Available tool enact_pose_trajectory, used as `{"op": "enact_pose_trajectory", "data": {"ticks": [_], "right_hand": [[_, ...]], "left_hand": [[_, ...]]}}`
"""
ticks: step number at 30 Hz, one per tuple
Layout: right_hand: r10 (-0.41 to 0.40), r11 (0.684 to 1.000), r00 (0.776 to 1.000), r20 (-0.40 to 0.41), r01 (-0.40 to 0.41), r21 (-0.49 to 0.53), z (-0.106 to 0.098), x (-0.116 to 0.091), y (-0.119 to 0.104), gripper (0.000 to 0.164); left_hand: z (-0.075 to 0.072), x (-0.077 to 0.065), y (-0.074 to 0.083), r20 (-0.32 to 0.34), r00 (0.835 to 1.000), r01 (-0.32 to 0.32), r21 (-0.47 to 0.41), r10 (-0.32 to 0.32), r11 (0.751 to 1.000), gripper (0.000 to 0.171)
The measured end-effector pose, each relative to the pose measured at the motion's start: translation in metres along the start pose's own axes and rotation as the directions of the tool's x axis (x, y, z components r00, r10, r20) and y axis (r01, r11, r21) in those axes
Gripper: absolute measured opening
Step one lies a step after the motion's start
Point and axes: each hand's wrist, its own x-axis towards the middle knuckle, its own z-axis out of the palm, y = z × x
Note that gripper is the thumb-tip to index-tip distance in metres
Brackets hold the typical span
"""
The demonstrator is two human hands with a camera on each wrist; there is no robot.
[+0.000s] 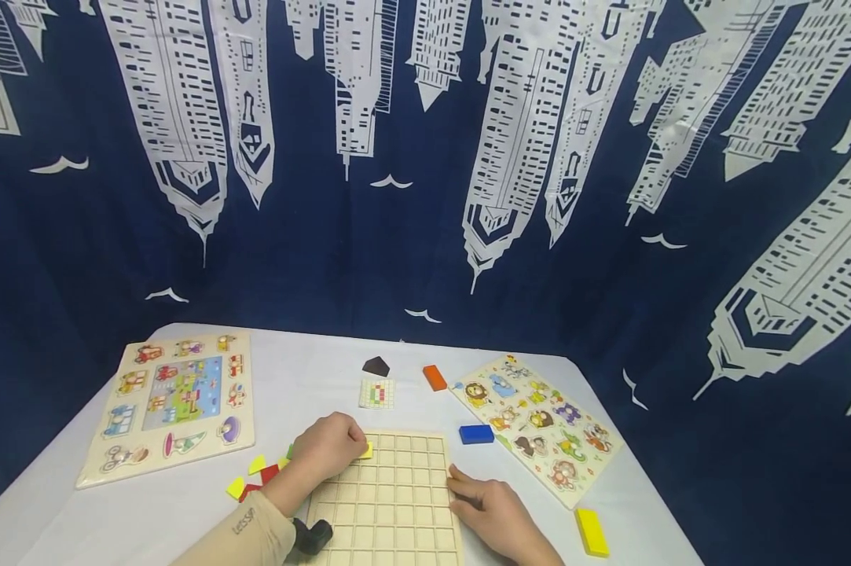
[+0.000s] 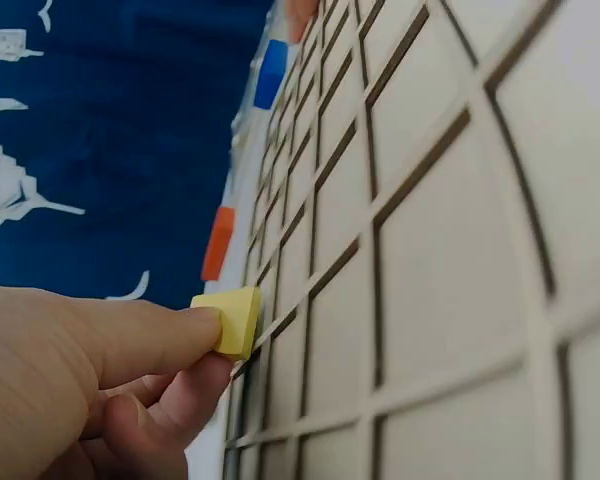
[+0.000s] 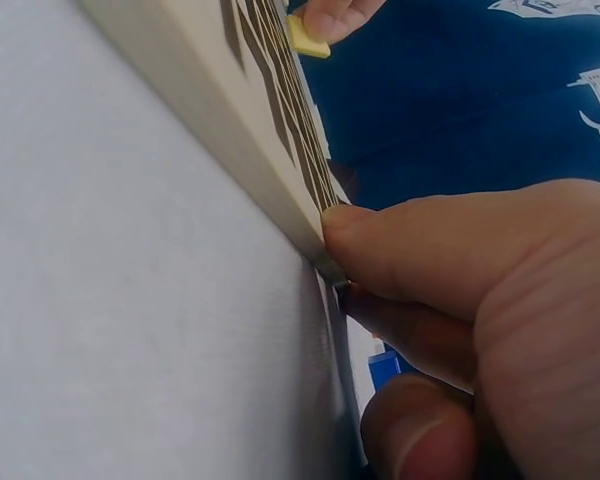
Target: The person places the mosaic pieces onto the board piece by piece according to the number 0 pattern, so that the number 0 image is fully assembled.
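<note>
A square yellow tile [image 2: 228, 318] is pinched between the thumb and fingers of my left hand [image 1: 329, 446]. The tile is at the far-left part of a wooden grid board [image 1: 404, 494], close over its cells; whether it touches the board I cannot tell. My right hand [image 1: 493, 512] holds the board's right edge, with the thumb [image 3: 380, 245] against the rim and a finger beside it. Red, yellow and green pieces lie left of the board, including a yellow piece [image 1: 236, 487] and a red piece [image 1: 269, 474]; my left forearm partly hides them.
Behind the board lie a small pattern card [image 1: 377, 394] and a dark pentagon piece [image 1: 376, 365]. Orange [image 1: 435, 377], blue [image 1: 477, 434] and yellow blocks [image 1: 592, 532] lie to the right. Picture puzzles stand on the left [image 1: 91, 464] and right [image 1: 574, 495] of the white table.
</note>
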Motion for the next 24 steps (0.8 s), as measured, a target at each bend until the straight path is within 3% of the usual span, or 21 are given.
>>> {"op": "enact_pose_trajectory", "data": {"ticks": [5,20,24], "right_hand": [[-0.005,1.000,1.000,0.005,0.005,0.016,0.0016,0.0014,-0.0013,0.042],[-0.005,1.000,1.000,0.005,0.004,0.013,0.0027,0.0011,-0.0003,0.042],[0.004,1.000,1.000,-0.001,-0.004,0.009,0.0025,0.0003,0.0011,0.042]], "left_hand": [[0.0077,0.0016,0.0007,-0.002,1.000,-0.013,0.021,0.013,1.000,0.017],[0.0089,-0.0009,0.0022,-0.003,0.998,-0.064,0.067,0.064,0.996,0.020],[0.0064,-0.0019,-0.0003,-0.014,0.998,-0.067,0.043,0.068,0.997,0.016]]}}
